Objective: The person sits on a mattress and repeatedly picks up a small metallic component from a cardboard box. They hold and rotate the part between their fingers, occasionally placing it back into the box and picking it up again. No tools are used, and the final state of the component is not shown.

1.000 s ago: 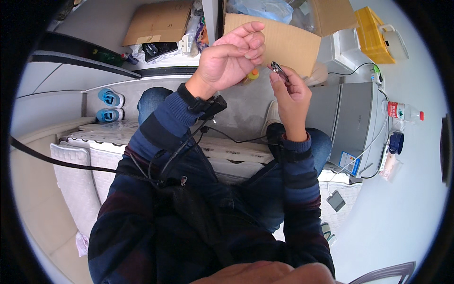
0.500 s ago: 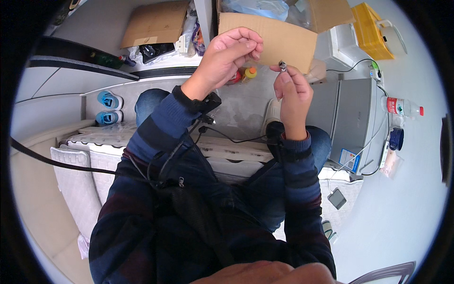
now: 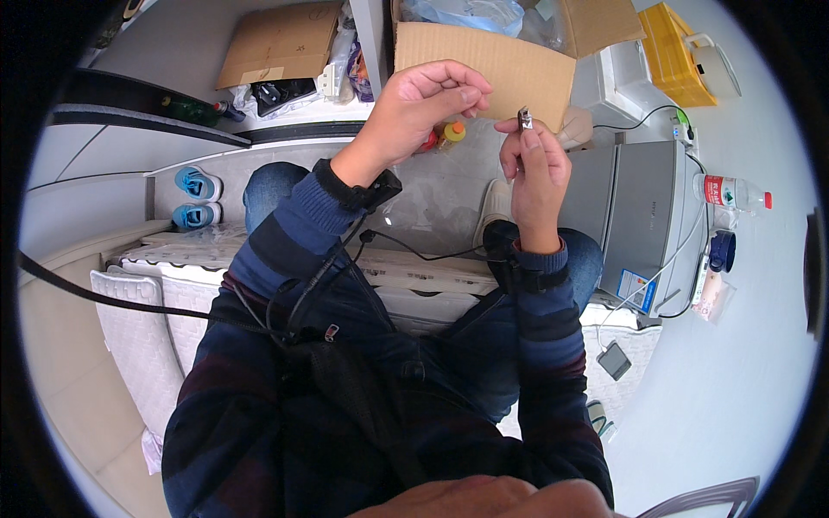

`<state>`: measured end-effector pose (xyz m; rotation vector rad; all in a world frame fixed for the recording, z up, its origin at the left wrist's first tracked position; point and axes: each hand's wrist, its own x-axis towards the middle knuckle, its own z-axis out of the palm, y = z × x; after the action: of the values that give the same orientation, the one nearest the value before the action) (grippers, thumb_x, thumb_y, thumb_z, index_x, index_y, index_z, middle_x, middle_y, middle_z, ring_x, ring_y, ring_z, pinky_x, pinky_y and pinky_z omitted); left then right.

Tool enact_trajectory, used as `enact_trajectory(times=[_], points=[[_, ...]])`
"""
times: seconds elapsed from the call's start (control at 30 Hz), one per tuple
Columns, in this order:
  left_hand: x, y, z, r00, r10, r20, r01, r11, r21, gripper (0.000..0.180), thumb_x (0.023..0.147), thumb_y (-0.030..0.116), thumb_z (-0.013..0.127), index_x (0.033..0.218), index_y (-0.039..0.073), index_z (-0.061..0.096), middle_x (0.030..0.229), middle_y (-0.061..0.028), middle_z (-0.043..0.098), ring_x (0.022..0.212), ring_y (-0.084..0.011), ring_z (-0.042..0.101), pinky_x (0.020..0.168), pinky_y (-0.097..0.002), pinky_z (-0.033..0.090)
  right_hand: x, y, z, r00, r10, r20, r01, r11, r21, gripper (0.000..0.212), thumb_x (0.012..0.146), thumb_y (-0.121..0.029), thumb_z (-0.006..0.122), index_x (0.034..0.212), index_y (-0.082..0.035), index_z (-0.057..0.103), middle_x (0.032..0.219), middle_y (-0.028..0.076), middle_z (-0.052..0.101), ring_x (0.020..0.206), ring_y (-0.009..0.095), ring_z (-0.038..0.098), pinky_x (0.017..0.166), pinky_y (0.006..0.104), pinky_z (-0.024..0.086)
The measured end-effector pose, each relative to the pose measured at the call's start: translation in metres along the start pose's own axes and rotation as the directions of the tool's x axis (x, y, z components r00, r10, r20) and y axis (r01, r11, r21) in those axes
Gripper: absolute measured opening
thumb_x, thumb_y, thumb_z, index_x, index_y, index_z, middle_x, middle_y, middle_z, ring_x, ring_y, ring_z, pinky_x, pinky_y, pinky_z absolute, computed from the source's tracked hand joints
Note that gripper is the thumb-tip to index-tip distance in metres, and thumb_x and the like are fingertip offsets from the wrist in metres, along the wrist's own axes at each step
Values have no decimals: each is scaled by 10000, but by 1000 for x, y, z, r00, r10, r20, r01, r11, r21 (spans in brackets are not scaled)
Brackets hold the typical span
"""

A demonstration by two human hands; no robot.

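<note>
Far left: a pale quilted pad (image 3: pixel 138 315) stands beside my sleeve. A little right and farther out, a pair of blue shoes (image 3: pixel 197 184) on the floor, side by side. Beyond them, a brown cardboard sheet (image 3: pixel 281 43) leans over dark and clear-wrapped odds and ends on a low shelf.

My left hand (image 3: pixel 419 102) is raised over the floor, black band (image 3: pixel 341 186) at the wrist. Fingers curled inward, thumb laid toward their tips; no object visible in it. Cannot tell whether thumb and fingertips meet.

Just right of that wrist, lower down, a yellow-capped bottle (image 3: pixel 451 133) on the floor. Behind, an open cardboard box (image 3: pixel 484 73) with bluish clear plastic in its mouth. Nearer me, a pale shoe (image 3: pixel 492 210).

Nail clipper (image 3: pixel 525 121), small and metallic, upright between thumb and forefinger of my right hand (image 3: pixel 537 168), pinched firmly, in front of the box's lower edge. It is near the left fingers, not touching.

Right of that: a corded dark-screened device (image 3: pixel 614 361) on white padding, a grey fridge (image 3: pixel 648 220), a yellow crate (image 3: pixel 673 56) farther off, then a red-capped clear bottle (image 3: pixel 734 193).
</note>
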<state>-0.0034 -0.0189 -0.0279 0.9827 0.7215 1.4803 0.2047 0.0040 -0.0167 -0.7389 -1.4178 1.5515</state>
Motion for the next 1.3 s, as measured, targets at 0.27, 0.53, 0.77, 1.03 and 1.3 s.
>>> enact_trajectory(times=[0.27, 0.53, 0.77, 1.03, 1.3], points=[[0, -1, 1, 1000, 0, -10, 1, 999, 35, 166, 1044, 49, 639, 1195, -3, 682, 1069, -51, 716, 985, -102, 673, 863, -245, 535, -2, 1, -1, 998, -18, 63, 19, 1000, -15, 309, 1101, -190, 495, 1130, 40, 699, 716, -27, 533, 650, 59, 451, 602, 227, 339], [-1, -3, 9, 1000, -24, 13, 19, 945, 326, 183, 1048, 74, 644, 1192, -14, 716, 1102, -35, 718, 973, -96, 647, 860, -242, 525, -1, 1, 7, 999, -40, -27, 40, 999, -2, 255, 1096, -187, 580, 1121, 49, 673, 769, -6, 576, 672, 58, 482, 630, 217, 374], [0, -10, 14, 999, -34, 29, 20, 927, 376, 190, 1045, 90, 654, 1140, -23, 773, 1202, -42, 719, 974, -96, 639, 825, -249, 530, 2, 7, 8, 993, -63, -98, 19, 918, -397, 222, 952, -114, 803, 1113, 6, 708, 762, -72, 563, 702, 8, 463, 597, 189, 385], [1, -5, 16, 995, -71, 75, 60, 988, 144, 209, 1062, 127, 634, 1163, -13, 751, 1158, -39, 740, 1049, -110, 656, 945, -272, 520, 1, 4, -5, 964, 192, 186, -227, 955, 189, 254, 1081, -228, 613, 1181, -1, 663, 763, 9, 601, 665, 70, 516, 619, 238, 415], [-1, -7, 20, 988, -142, 69, 130, 979, 156, 259, 1067, 140, 629, 1257, -15, 712, 1170, -55, 734, 1095, -138, 666, 976, -310, 534, 5, 10, 2, 960, 225, 164, -265, 921, 287, 237, 1121, -250, 531, 1118, -45, 648, 828, 29, 643, 714, 116, 584, 668, 262, 462]])
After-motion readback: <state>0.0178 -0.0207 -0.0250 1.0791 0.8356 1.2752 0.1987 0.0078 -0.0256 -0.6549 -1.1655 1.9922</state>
